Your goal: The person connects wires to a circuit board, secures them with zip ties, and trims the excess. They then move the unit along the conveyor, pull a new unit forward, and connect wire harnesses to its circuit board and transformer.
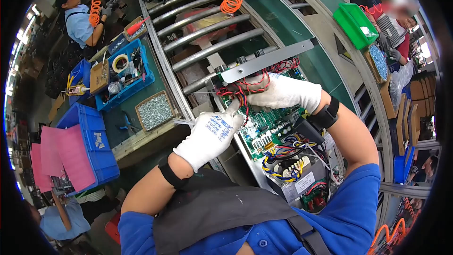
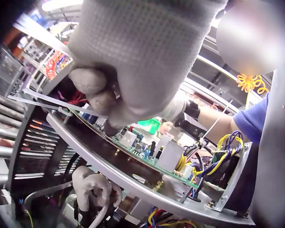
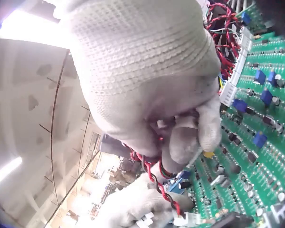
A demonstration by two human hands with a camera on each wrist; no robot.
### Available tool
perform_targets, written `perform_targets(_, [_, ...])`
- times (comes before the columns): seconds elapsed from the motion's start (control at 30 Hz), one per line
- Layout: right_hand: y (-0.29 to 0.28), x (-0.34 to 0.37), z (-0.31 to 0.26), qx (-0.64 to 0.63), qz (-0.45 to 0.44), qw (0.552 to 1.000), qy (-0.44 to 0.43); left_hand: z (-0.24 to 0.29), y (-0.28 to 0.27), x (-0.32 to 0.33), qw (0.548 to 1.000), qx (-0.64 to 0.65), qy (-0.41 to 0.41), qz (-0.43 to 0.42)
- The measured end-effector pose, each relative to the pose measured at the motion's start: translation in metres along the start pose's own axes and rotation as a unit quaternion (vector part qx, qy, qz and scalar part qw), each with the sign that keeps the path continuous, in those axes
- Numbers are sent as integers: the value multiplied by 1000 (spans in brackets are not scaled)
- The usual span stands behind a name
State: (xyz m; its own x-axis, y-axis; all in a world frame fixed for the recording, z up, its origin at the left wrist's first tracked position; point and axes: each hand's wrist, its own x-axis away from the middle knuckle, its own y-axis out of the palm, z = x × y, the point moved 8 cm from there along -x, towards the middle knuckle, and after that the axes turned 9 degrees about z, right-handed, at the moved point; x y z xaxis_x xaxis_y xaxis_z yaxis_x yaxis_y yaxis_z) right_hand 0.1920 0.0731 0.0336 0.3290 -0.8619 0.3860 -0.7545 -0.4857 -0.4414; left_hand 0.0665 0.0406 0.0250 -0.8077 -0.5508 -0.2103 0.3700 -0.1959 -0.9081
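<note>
Red and black twisted wires cross the upper end of a green circuit board, beside a grey metal bar. My white-gloved right hand has its fingers curled round some of these wires; in the right wrist view the wires run out beneath the right hand to a white connector. My gloved left hand is close beside it at the board's edge. In the left wrist view the left hand pinches a thin white strip; its fingertips are partly hidden.
The chassis with yellow and blue wires lies nearest my body. Metal rollers lie beyond the board. At left are a tray of screws, a blue tool bin and a blue crate. A green bin and other people are farther off.
</note>
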Motion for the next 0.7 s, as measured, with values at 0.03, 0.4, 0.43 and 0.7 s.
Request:
perform_targets(0.03, [0,-1,4,1,0,1000,2,0,0,-2,1000,-4,4,-14])
perform_targets(0.4, [-1,-17,-8,228,89,943,-226,0,-23,2,997,28,-18,68])
perform_targets(0.43, [-2,-18,-9,226,91,943,-225,3,-20,7,997,29,-16,66])
perform_targets(0.7, [-12,-19,-15,282,170,917,-224,25,-17,-3,999,-47,4,18])
